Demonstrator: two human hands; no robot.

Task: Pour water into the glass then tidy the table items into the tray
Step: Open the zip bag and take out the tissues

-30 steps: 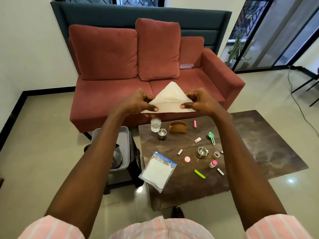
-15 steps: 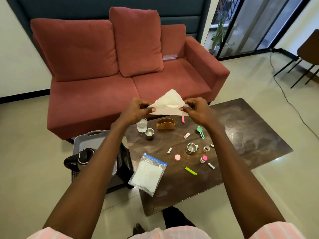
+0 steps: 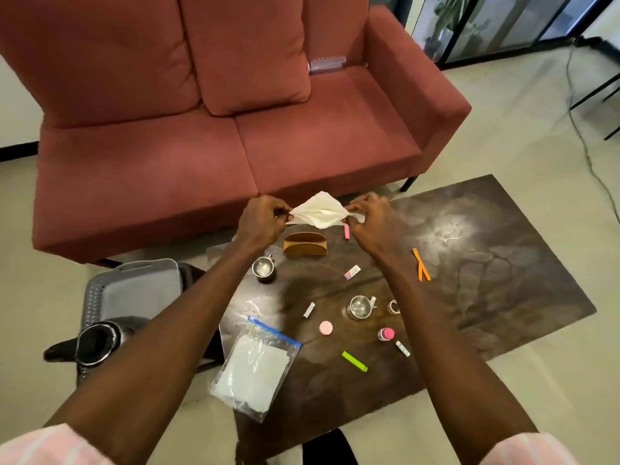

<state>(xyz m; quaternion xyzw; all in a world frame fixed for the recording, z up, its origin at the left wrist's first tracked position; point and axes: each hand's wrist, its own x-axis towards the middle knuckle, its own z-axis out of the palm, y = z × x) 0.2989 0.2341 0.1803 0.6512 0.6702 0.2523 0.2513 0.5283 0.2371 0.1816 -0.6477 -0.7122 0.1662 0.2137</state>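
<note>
- Head view, looking down: your two bare hands are raised above the far edge of the table (image 3: 486,263), arms extended.
- Your left hand (image 3: 260,221) pinches the left edge of one white napkin (image 3: 318,211); your right hand (image 3: 369,218) pinches its right edge. Both grips are closed on the napkin.
- The napkin is crumpled and creased, stretched between the two hands, held in the air directly above the brown napkin holder (image 3: 304,244).
- One grey tray (image 3: 134,290) sits on a stand left of the table; its visible floor is bare. One black kettle (image 3: 97,342), lid open, stands at the tray's near end.
- Two small steel cups: one (image 3: 263,268) near the holder, one (image 3: 360,307) mid-table.
- One clear zip bag (image 3: 255,367) with a blue seal holds white sheets and overhangs the table's near-left edge.
- One green clip (image 3: 354,361), one orange clip (image 3: 421,265), one pink clip (image 3: 347,232), partly behind your right hand.
- One pink round lid (image 3: 325,327) and one pink-capped bottle (image 3: 385,333).
- Three small white pieces: (image 3: 352,272), (image 3: 309,309), (image 3: 402,348); too small to identify.
- The glass cannot be made out; your left forearm covers its likely place.
- One red sofa (image 3: 235,146) stands beyond the table.
</note>
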